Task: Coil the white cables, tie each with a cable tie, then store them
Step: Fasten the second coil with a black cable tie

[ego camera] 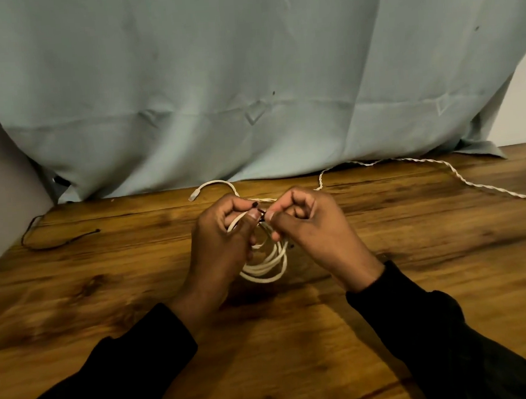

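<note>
A coiled white cable [268, 266] hangs between both hands just above the wooden table [104, 274]. My left hand [223, 237] grips the top of the coil. Between the thumbs sits a thin black cable tie [259, 214], pinched by my left hand and by my right hand [307, 224]. One connector end of the coiled cable [193, 196] curves out behind my left hand. A second white cable, twisted and uncoiled [454, 173], trails across the back right of the table.
Another black cable tie [60, 243] lies loose at the table's back left. A pale blue cloth [245, 74] hangs as a backdrop along the table's far edge. A wall stands at the left.
</note>
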